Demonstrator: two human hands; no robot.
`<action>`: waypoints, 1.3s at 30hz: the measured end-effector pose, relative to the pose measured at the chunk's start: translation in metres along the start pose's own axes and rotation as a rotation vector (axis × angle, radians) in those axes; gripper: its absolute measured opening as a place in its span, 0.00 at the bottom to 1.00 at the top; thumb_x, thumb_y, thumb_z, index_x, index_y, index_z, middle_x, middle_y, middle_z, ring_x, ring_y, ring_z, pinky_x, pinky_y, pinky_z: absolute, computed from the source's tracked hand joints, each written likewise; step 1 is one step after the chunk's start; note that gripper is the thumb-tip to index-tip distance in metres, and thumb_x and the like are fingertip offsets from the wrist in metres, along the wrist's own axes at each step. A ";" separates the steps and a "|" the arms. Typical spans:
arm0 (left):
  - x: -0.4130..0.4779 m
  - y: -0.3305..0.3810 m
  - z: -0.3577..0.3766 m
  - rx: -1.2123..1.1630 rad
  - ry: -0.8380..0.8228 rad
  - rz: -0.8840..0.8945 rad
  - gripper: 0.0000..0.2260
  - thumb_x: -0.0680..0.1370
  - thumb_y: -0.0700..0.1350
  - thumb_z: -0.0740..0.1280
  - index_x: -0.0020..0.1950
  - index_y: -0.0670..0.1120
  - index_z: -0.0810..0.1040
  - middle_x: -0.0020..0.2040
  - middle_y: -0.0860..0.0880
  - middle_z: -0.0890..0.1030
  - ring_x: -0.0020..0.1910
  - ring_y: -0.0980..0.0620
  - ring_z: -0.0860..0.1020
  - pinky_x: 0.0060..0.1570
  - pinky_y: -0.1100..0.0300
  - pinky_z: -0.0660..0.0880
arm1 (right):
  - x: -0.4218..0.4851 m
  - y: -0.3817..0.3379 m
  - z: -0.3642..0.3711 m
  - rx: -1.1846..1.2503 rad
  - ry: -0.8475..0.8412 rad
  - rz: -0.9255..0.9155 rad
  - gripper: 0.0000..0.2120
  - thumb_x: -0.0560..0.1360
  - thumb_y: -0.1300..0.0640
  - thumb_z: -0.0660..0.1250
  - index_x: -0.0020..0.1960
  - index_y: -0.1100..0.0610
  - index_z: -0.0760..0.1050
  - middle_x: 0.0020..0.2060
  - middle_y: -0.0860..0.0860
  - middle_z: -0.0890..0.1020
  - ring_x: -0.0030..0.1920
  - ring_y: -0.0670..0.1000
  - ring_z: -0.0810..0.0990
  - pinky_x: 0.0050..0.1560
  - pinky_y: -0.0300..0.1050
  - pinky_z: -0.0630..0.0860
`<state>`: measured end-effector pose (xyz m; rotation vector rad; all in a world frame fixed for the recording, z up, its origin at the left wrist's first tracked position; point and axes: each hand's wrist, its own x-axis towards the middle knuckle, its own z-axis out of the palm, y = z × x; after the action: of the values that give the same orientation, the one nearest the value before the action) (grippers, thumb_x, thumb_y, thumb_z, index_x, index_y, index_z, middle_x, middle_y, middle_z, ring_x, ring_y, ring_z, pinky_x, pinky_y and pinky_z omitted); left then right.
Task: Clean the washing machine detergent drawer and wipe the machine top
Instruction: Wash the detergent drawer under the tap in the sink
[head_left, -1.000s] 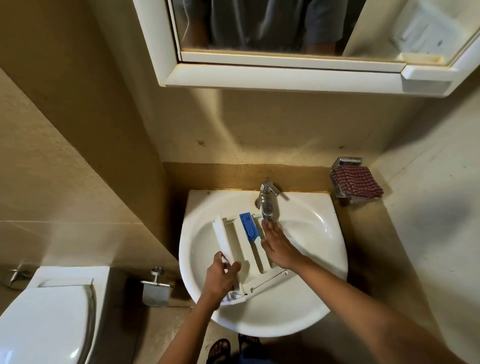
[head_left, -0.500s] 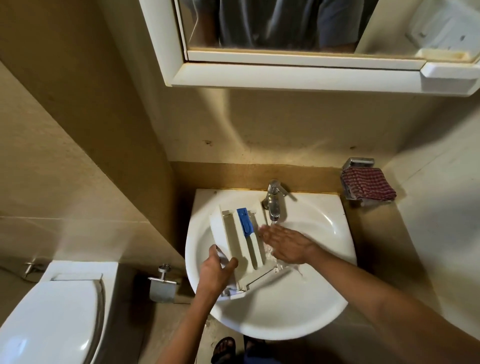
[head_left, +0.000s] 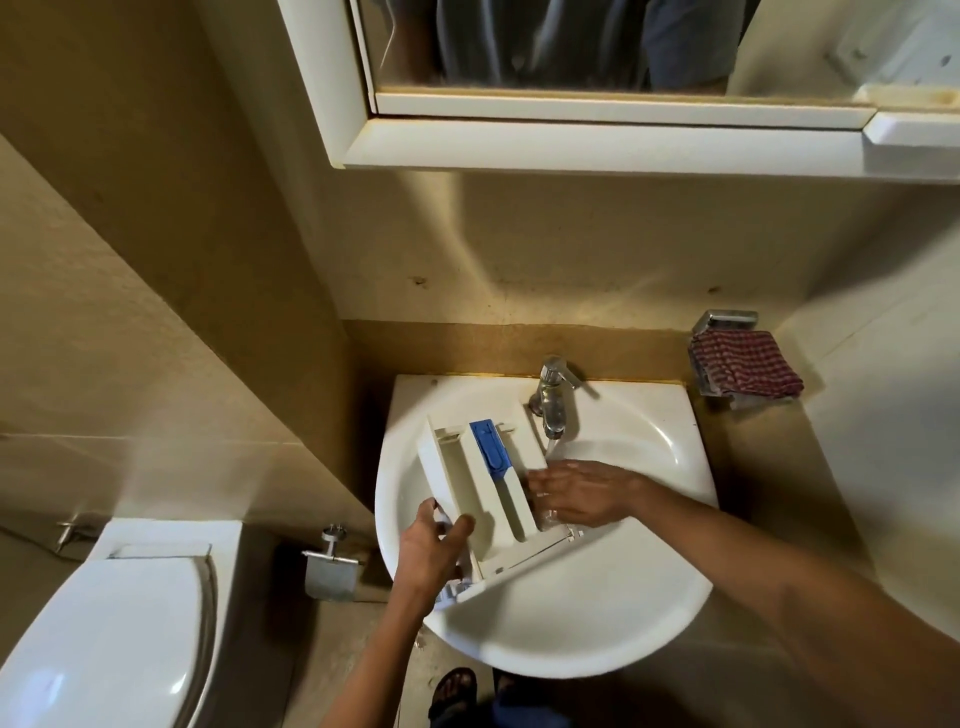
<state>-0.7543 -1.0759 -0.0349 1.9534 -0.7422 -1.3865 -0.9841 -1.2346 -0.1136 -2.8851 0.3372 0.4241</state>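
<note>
The drawer (head_left: 470, 499) lies in the sink (head_left: 571, 649), in the left half of the bowl. It's tilted, w/ the far end up by the back rim just beside the tap (head_left: 553, 400) and the near end down toward the front-left rim. The tap's running, and the stream drops onto the right hand (head_left: 582, 491). That hand is flat, fingers nearly straight, up against the drawer's right wall and holding nothing I can see. The left hand (head_left: 431, 551) grips the near-left corner, thumb over the top edge, fingers curled round the front panel.

Handling, as I judge it: hollow white plastic, so light and stiff, but thin-walled and slick when wet. The thick front panel is prob. the safest hold, i.e. where the left hand has it. The blue flap (head_left: 491, 449) at the far end looks like a clip-in part and might pop out if scrubbed hard. The thin rail on the near-right side could bend.

1 checked cloth (head_left: 743, 369) hangs on the wall past the sink's back-right corner. The machine itself isn't in view.
</note>
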 end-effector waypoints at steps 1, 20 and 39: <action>0.001 0.000 0.000 0.025 -0.012 0.006 0.10 0.78 0.45 0.67 0.55 0.43 0.69 0.45 0.43 0.79 0.41 0.42 0.81 0.40 0.48 0.82 | 0.003 0.000 0.000 -0.031 -0.006 0.062 0.25 0.80 0.46 0.47 0.73 0.54 0.64 0.75 0.53 0.61 0.77 0.53 0.54 0.74 0.54 0.57; 0.002 0.010 -0.004 0.053 -0.018 -0.012 0.08 0.79 0.45 0.65 0.52 0.40 0.72 0.45 0.40 0.79 0.36 0.47 0.78 0.36 0.54 0.80 | -0.013 -0.007 -0.015 -0.038 0.002 0.207 0.31 0.77 0.41 0.44 0.77 0.52 0.55 0.77 0.49 0.54 0.77 0.50 0.52 0.74 0.48 0.56; 0.005 0.008 -0.003 0.104 -0.018 0.019 0.08 0.79 0.45 0.65 0.53 0.40 0.72 0.38 0.46 0.77 0.32 0.49 0.78 0.32 0.53 0.81 | 0.006 -0.015 -0.011 0.205 0.096 0.603 0.33 0.80 0.50 0.54 0.78 0.53 0.39 0.78 0.52 0.48 0.76 0.54 0.55 0.74 0.49 0.56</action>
<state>-0.7512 -1.0846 -0.0309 2.0100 -0.8548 -1.3810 -0.9719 -1.2238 -0.1030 -2.5592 1.2002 0.3135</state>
